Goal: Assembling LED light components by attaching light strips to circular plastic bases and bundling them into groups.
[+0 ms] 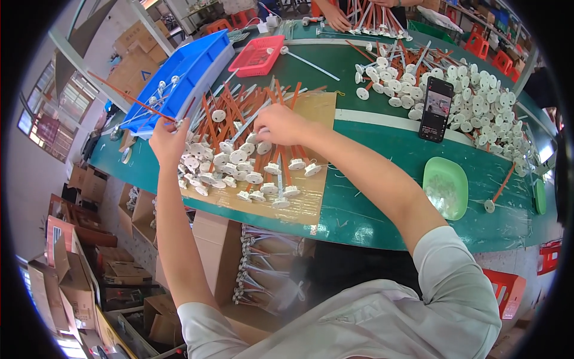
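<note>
Left hand is raised at the near-left edge of the pile of white-capped parts, fingers pinched on a thin orange-and-white wire piece that runs up and away to the left, over the blue tray. The grip looks closed on that piece; palm side can't be seen.

Right hand lies on top of the same pile, knuckles up, fingers curled down into the orange wires and white round caps. Whether it grips one or just presses on them, cannot tell; the fingertips are hidden.

The pile sits on a brown cardboard sheet taped over the green table, directly under and between both hands. White caps fan out toward the person, orange wires point away from the hands.

Beyond the left hand: the blue tray, with a few wired pieces resting across it. Just past the right hand, further away, a red basket. To the right of the right forearm: a black phone lying flat with screen lit, next to a second big heap of white caps. Nearer, right of the forearm, a light green dish with small clear bits inside.

Far side of the table, another person's hand is on a bundle of similar wires.

Below the table edge, under the arms, an open cardboard box holds bundled wired pieces. More cartons sit on the floor to the left.
</note>
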Demonstrator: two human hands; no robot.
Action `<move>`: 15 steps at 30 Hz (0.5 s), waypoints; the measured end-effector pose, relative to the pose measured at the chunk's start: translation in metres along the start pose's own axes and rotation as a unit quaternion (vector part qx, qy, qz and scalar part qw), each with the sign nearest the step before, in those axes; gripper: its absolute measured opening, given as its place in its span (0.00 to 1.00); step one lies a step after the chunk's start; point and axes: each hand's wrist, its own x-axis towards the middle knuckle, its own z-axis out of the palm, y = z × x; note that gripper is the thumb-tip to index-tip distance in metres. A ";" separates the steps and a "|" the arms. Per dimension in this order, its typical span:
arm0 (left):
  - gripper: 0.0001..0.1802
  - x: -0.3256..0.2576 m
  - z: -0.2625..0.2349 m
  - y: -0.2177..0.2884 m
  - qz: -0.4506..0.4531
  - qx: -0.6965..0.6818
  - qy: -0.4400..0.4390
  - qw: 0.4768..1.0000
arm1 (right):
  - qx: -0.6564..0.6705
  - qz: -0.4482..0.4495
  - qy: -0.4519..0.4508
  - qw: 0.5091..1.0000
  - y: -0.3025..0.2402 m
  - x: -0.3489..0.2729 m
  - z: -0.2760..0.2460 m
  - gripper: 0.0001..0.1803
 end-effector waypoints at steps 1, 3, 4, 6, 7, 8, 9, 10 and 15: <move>0.23 -0.003 -0.002 0.012 -0.009 -0.030 -0.001 1.000 | 0.013 0.005 -0.015 1.000 -0.002 -0.002 -0.002 0.12; 0.21 -0.024 -0.017 0.027 -0.027 -0.148 0.010 0.989 | 0.043 -0.006 -0.053 0.998 -0.015 -0.008 -0.010 0.12; 0.19 -0.043 -0.023 0.033 -0.043 -0.267 0.017 0.963 | 0.073 -0.011 -0.091 0.993 -0.024 -0.012 -0.017 0.13; 0.21 -0.104 -0.022 0.052 -0.032 -0.359 0.045 0.932 | 0.076 0.008 -0.096 0.992 -0.028 -0.025 -0.031 0.13; 0.23 -0.143 -0.007 0.064 -0.046 -0.418 0.082 0.904 | 0.078 0.024 -0.099 0.992 -0.022 -0.030 -0.039 0.14; 0.22 -0.177 0.002 0.066 -0.031 -0.436 0.085 0.896 | 0.069 0.001 -0.054 0.996 -0.003 -0.029 -0.041 0.13; 0.21 -0.204 0.015 0.072 -0.027 -0.430 0.093 0.897 | 0.018 0.029 -0.044 0.998 0.023 -0.027 -0.046 0.13; 0.21 -0.224 0.023 0.076 -0.024 -0.420 0.103 0.902 | -0.028 0.053 -0.035 0.998 0.048 -0.022 -0.051 0.12; 0.15 -0.247 0.050 0.072 -0.152 -0.426 0.142 0.880 | -0.165 0.213 -0.044 0.962 0.135 -0.002 -0.073 0.07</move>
